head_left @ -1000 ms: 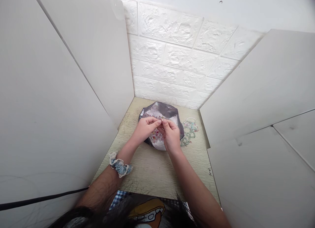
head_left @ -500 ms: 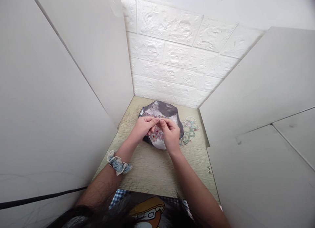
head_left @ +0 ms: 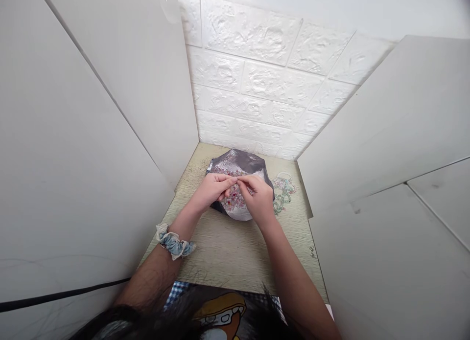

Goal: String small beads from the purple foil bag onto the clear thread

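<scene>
My left hand (head_left: 211, 191) and my right hand (head_left: 259, 198) meet fingertip to fingertip above a shiny silver-grey bag (head_left: 242, 163) full of small pink and clear beads (head_left: 233, 200). Both hands are pinched closed on something tiny between the fingertips; I cannot make out what it is. The bag lies on a pale wooden tabletop (head_left: 227, 252). A blue and white scrunchie (head_left: 172, 242) sits on my left wrist.
A string of green and clear beads (head_left: 283, 188) lies on the table right of the bag. White panels (head_left: 91, 134) wall in the table on the left and right, with a white embossed brick wall (head_left: 264, 85) behind. A black cable (head_left: 55, 297) runs along the lower left.
The hands have stayed pinched together over the bag, with only small finger movements. The view has shifted slightly.
</scene>
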{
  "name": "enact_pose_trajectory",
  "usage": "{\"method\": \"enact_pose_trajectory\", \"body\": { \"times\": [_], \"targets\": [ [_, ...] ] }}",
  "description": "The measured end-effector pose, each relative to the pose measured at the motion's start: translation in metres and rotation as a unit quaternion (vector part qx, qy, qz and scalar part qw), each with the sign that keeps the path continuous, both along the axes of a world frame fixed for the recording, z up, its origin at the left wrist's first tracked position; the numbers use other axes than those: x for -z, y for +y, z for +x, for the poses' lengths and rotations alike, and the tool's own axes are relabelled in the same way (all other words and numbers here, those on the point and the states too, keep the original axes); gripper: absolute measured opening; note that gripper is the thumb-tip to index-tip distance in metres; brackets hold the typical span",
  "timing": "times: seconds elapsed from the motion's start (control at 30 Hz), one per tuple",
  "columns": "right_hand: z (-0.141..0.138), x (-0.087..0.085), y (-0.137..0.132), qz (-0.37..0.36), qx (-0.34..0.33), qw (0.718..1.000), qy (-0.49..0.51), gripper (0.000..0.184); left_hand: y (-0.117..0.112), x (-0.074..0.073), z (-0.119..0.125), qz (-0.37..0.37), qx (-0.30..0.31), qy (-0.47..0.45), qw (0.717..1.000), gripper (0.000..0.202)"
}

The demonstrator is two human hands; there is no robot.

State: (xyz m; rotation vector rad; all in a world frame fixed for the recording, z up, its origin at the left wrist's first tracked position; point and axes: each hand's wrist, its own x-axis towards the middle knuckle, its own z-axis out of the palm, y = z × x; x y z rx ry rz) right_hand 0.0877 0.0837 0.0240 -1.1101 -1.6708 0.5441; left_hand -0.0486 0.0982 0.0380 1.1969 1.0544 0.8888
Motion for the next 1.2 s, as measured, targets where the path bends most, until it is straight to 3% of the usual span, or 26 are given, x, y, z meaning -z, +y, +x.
{"method": "enact_pose_trajectory", "body": {
  "times": [0.5, 0.7, 0.83, 1.0, 1.1, 1.2],
  "targets": [
    [0.009, -0.001, 0.001, 0.081, -0.003, 0.99, -0.115, 0.015, -0.001, -0.001, 0.003, 0.015, 0.007, 0.047, 0.999, 0.025],
    [0.006, -0.002, -0.001, 0.113, -0.014, 0.988, -0.102, 0.014, -0.001, 0.0, 0.001, 0.016, 0.05, -0.071, 0.996, 0.032],
    [0.005, -0.005, -0.004, 0.121, -0.018, 0.989, -0.078, 0.013, -0.002, 0.001, -0.003, 0.002, 0.071, -0.089, 0.994, 0.029],
    [0.006, -0.008, -0.005, 0.003, -0.038, 0.997, 0.07, 0.01, -0.003, 0.0, -0.006, -0.015, 0.129, -0.064, 0.989, 0.025],
    [0.007, -0.006, -0.002, -0.093, -0.057, 0.975, 0.195, 0.014, -0.004, 0.0, -0.007, 0.029, 0.152, -0.075, 0.985, 0.022],
    [0.009, -0.004, 0.001, -0.193, -0.154, 0.939, 0.238, 0.024, -0.004, -0.001, -0.009, 0.115, 0.142, -0.124, 0.975, 0.02]
  ]
}}
